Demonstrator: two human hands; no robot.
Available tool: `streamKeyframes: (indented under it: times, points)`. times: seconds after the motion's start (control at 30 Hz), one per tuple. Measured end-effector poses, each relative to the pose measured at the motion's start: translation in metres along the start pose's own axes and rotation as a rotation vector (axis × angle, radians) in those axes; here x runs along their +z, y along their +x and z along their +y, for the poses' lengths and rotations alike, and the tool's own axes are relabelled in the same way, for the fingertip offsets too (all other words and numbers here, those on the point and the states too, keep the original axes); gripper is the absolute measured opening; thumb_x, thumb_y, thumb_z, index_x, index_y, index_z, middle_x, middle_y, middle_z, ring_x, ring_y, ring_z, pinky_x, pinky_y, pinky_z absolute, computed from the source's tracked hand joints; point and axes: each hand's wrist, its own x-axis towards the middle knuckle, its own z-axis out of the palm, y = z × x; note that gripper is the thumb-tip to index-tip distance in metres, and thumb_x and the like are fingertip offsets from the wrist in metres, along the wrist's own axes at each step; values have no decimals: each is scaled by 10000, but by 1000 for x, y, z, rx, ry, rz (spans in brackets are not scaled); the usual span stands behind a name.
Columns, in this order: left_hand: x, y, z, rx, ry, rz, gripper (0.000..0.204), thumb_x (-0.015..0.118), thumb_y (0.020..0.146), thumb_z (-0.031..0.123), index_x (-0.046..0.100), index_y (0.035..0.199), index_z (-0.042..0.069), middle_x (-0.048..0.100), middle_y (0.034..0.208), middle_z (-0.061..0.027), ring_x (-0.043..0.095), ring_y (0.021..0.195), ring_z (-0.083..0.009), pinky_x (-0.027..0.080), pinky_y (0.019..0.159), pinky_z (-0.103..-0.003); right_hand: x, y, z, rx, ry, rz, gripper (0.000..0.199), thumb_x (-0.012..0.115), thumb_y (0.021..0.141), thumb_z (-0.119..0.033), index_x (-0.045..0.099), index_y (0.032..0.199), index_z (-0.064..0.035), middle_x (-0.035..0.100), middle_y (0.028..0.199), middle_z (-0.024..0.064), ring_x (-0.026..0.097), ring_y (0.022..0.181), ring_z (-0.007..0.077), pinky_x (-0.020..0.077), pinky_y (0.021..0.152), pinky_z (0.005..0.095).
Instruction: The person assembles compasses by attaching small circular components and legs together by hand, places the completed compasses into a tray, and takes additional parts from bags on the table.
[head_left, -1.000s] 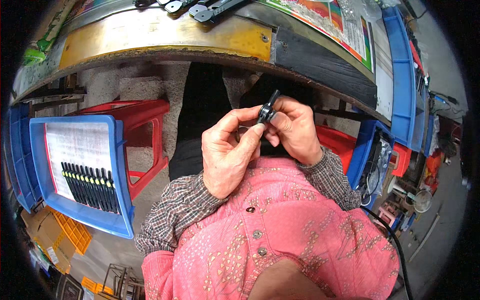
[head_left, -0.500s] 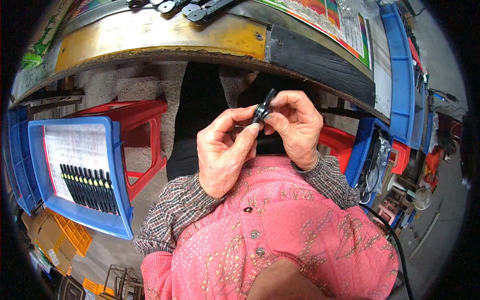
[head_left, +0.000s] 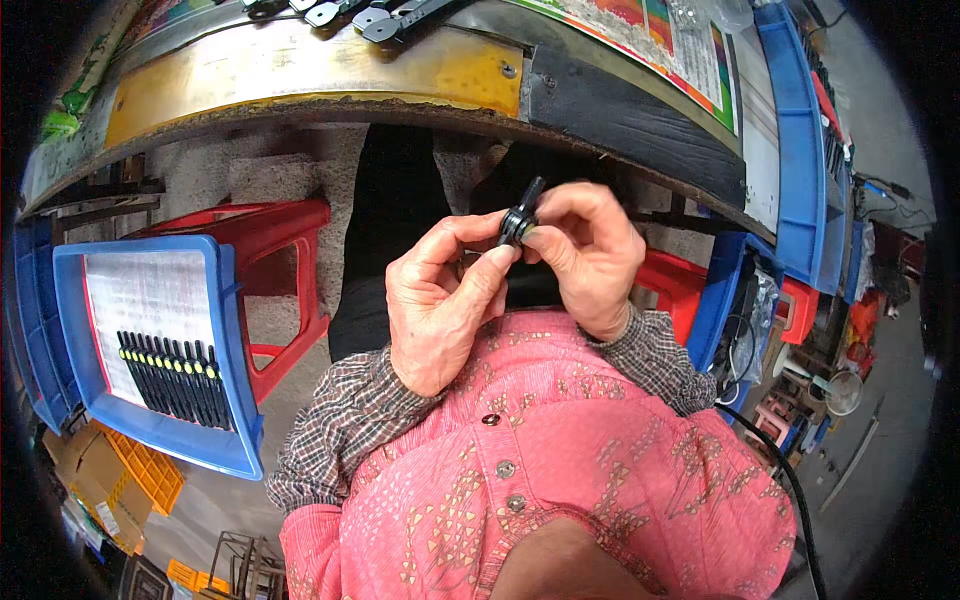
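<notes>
We pinch small black part (head_left: 519, 222) between both hands at chest height, below tabletop (head_left: 300, 70) edge. Left hand (head_left: 440, 300) grips lower end, right hand (head_left: 590, 255) upper. Long axis tilts up-right. Tray (head_left: 220, 330) well left.

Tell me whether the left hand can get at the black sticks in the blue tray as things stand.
Probably yes, once it lets go. The left hand and right hand both pinch a small black part. The black sticks lie uncovered in the blue tray on the person's left, with nothing between.
</notes>
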Motion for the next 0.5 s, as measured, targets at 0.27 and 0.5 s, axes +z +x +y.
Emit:
streamKeyframes:
  times: [0.27,0.5]
  points:
    - [5,-3,4,-36,-46,67,223,570,876,-21,572,1099,-31,617,829,-32,483,557,-24,387,477,-164,1,0,-8,-405,-626,7,202,710,755,-20,605,923,20,619,826,118,634,669,176,510,551,270]
    - [1,-3,-1,40,8,38,222,546,896,11,550,1117,-4,607,848,-57,512,530,-65,350,395,-173,2,-1,-12,-193,-414,-18,247,725,733,-8,605,946,26,610,804,96,623,667,127,510,572,232]
